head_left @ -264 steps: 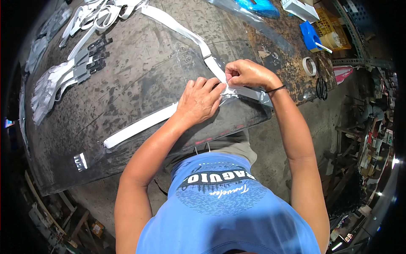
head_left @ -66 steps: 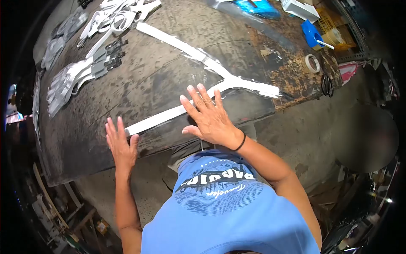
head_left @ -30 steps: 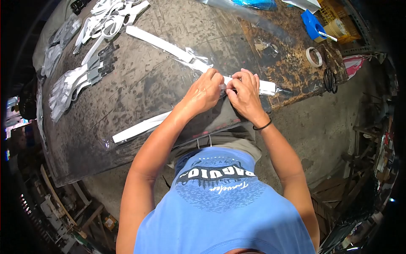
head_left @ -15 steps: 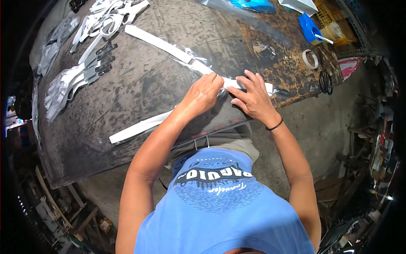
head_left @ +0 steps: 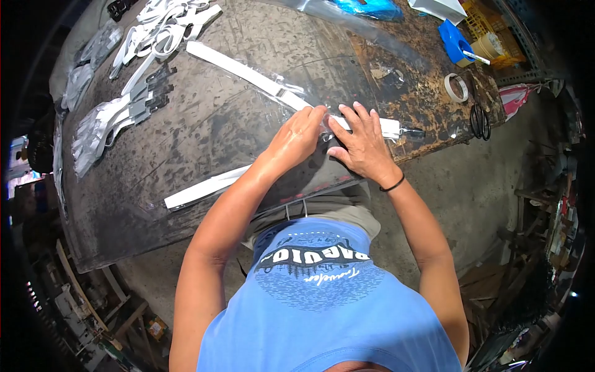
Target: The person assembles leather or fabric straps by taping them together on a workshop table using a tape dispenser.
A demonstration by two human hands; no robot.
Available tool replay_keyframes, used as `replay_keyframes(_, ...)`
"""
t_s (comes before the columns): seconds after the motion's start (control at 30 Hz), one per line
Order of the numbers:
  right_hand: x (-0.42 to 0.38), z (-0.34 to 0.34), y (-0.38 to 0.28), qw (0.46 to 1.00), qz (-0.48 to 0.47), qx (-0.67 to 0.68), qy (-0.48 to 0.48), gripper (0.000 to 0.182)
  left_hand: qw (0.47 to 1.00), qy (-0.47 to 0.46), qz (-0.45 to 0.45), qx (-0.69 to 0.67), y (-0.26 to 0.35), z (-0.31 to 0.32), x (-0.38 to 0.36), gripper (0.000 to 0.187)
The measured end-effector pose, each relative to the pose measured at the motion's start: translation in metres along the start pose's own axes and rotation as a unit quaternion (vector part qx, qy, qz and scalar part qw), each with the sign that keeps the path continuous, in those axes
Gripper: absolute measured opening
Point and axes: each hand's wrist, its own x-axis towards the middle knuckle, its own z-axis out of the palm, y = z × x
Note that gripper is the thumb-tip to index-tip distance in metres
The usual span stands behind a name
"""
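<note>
My left hand [head_left: 296, 139] is closed, its fingertips pinching a white strap in clear plastic [head_left: 248, 77] that runs in from the upper left. Just to the right, my right hand [head_left: 362, 145] lies with fingers outstretched, pressing on a flat white strap section [head_left: 389, 128]. A small black clip [head_left: 414, 132] sticks out beyond that section's right end. What lies under my fingers, where the strap pieces meet, is hidden. Nearer my left forearm rests another flat white strap in plastic [head_left: 201, 188], partly covered by the arm.
Loose white straps [head_left: 164, 31] pile up at the back left of the worn table [head_left: 124, 211]. Below them lies a bundle of straps with grey and black ends [head_left: 114, 121]. A blue tape dispenser [head_left: 455, 43], a tape roll [head_left: 455, 88] and black loops [head_left: 479, 121] sit at the right.
My right hand has shifted slightly left and flattened onto the strap. The black clip at its right end now shows more clearly. My left hand stays almost where it was.
</note>
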Motion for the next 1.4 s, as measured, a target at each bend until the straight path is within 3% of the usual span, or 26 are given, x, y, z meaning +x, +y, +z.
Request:
replay_keyframes(0.07, 0.000, 0.000, -0.002, 1.000, 0.004, 0.006, 0.004, 0.065, 0.997, -0.056, -0.049, 0.016, 0.001, 0.000, 0.002, 0.026)
replay_keyframes(0.2, -0.001, -0.001, -0.003, 1.000, 0.006, 0.025, 0.016, 0.058, 0.996, -0.041, -0.062, 0.039, -0.003, 0.006, 0.001, 0.021)
replay_keyframes(0.3, -0.001, 0.000, 0.005, 0.995, 0.000, 0.075, 0.063, 0.048, 0.996, -0.035, -0.053, 0.055, -0.004, 0.006, 0.001, 0.016)
replay_keyframes(0.37, 0.001, 0.002, 0.009, 0.980, 0.045, 0.156, 0.118, 0.041, 0.996, -0.029, -0.040, 0.081, -0.003, 0.006, 0.002, 0.013)
replay_keyframes(0.5, 0.006, -0.005, -0.006, 0.980, 0.079, 0.120, 0.134, 0.043, 0.996, -0.013, -0.003, 0.084, -0.007, 0.005, 0.005, 0.015)
replay_keyframes(0.67, 0.016, 0.002, -0.009, 0.977, 0.073, 0.118, 0.163, 0.042, 0.977, 0.004, 0.079, 0.196, -0.009, 0.006, 0.003, 0.020)
replay_keyframes(0.77, 0.021, 0.008, -0.013, 0.971, 0.084, 0.136, 0.175, 0.022, 0.975, -0.010, 0.082, 0.209, -0.008, 0.008, 0.003, 0.022)
replay_keyframes(1.0, 0.015, -0.012, -0.022, 0.958, 0.103, 0.146, 0.226, 0.026, 0.980, -0.024, 0.060, 0.189, -0.009, 0.007, 0.005, 0.017)
replay_keyframes(1.1, -0.010, -0.031, -0.015, 0.936, 0.139, 0.210, 0.246, 0.022, 0.978, -0.038, 0.043, 0.200, -0.009, 0.006, 0.004, 0.016)
replay_keyframes(1.23, -0.061, -0.066, 0.034, 0.909, 0.250, 0.125, 0.308, 0.012, 0.978, -0.039, 0.046, 0.199, -0.007, 0.004, 0.003, 0.018)
replay_keyframes(1.33, -0.096, -0.083, 0.098, 0.864, 0.377, 0.069, 0.327, 0.018, 0.977, -0.065, 0.035, 0.199, -0.001, -0.002, 0.005, 0.029)
replay_keyframes(1.4, -0.112, -0.076, 0.131, 0.842, 0.407, 0.105, 0.339, 0.025, 0.981, -0.027, 0.029, 0.191, 0.011, -0.009, 0.011, 0.038)
